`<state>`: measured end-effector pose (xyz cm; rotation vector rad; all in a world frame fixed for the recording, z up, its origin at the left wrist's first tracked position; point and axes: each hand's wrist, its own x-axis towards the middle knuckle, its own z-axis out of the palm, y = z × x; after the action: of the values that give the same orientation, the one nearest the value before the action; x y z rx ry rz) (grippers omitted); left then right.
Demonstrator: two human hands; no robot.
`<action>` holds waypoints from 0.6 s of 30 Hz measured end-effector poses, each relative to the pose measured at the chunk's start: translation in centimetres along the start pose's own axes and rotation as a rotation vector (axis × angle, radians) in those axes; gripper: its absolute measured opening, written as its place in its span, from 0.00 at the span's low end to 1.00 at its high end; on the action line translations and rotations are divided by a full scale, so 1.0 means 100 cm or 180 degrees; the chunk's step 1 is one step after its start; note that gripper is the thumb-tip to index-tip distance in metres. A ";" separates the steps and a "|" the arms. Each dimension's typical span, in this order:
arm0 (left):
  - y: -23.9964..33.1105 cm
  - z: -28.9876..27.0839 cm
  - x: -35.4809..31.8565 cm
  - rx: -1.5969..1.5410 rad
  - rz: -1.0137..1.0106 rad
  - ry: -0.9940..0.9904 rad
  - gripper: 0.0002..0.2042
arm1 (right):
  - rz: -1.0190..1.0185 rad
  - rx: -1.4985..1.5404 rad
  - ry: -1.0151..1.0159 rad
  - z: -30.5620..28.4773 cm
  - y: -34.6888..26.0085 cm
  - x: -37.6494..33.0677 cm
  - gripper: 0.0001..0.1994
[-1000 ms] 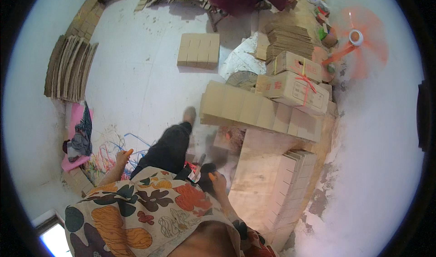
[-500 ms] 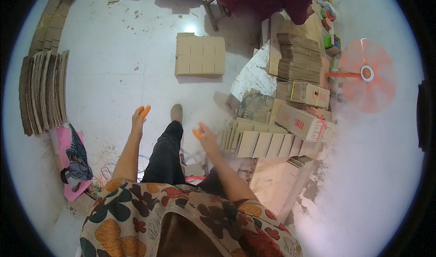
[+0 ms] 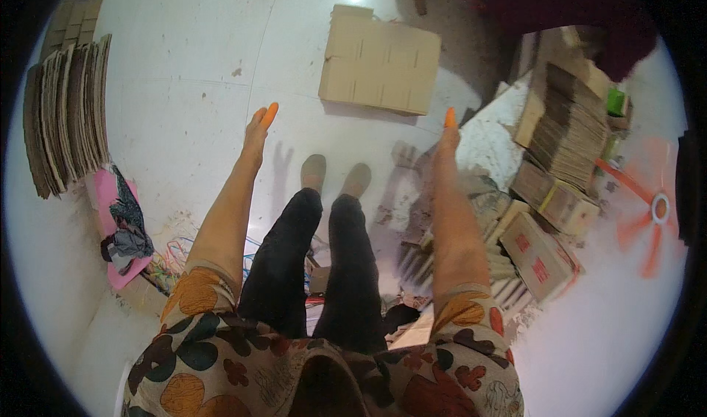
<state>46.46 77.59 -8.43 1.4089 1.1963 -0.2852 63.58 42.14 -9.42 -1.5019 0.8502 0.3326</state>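
My left hand [image 3: 255, 138] reaches forward over the pale floor, holding nothing; its fingers look apart, and an orange cover [image 3: 270, 116] sits on its thumb. Farther right, my right hand [image 3: 446, 143] is stretched out too, seen nearly edge-on and a little blurred. An orange cover [image 3: 451, 118] tips one of its digits, and nothing shows in its grasp. Just ahead, between and beyond both hands, a tan cardboard block with short slits [image 3: 379, 63] lies on the floor. Neither hand touches it; the right one is nearer.
Upright brown cardboard sheets [image 3: 68, 118] line the left wall, above a pink item with dark cloth [image 3: 121, 229]. At right stand stacked cardboard [image 3: 567, 122], a printed carton [image 3: 536, 258] and an orange fan [image 3: 658, 209]. A dark red cloth shape [image 3: 582, 8] fills the top right.
Both my hands have reached forward and moved apart. The cardboard block now appears closer and larger. My second shoe has come into view beside the first, and the view has turned leftward.
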 end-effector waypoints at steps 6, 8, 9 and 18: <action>-0.036 0.037 0.105 0.0453 0.0270 -0.0153 0.35 | -0.0162 -0.0910 0.0695 -0.004 0.058 0.138 0.25; -0.034 0.064 0.132 0.0646 0.0352 -0.0262 0.37 | 0.0097 -0.0808 0.0816 -0.032 0.069 0.189 0.27; -0.038 0.071 0.146 0.0427 0.0283 -0.0317 0.38 | 0.0226 -0.0754 0.0822 -0.031 0.074 0.201 0.27; -0.066 0.126 0.230 -0.0479 -0.0299 -0.0103 0.45 | 0.0847 -0.0734 0.0393 -0.019 0.120 0.267 0.26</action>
<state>57.30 76.40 -33.18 1.2161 1.2335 -0.2764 73.09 33.35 -35.73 -1.6362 1.1452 0.5536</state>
